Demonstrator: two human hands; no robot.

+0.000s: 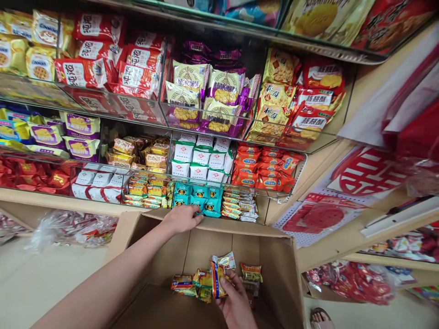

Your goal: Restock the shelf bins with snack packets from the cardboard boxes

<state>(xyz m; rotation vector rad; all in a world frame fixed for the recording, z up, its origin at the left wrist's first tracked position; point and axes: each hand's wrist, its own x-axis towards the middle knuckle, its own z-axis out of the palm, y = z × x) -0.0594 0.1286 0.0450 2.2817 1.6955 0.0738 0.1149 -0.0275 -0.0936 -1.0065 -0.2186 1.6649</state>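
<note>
My left hand [182,219] lies over the far rim of an open cardboard box [270,258], its fingers bent around the edge and partly hidden. Just beyond its fingertips stand teal snack packets [211,208] on the lowest shelf. Inside the box, my right hand [236,297] pinches an orange-and-blue snack packet [217,279] between thumb and fingers. Around it are several small wrapped snacks, among them a silvery packet [226,260], an orange packet [181,282] to the left and a brownish packet [252,272] to the right.
Shelves of wrapped biscuits rise behind the box, with glass dividers [137,107]. White packets [199,157] and red-orange packets [270,167] sit above the lowest row. Plastic bags of goods [360,278] are at the right, near a sandaled foot [320,317].
</note>
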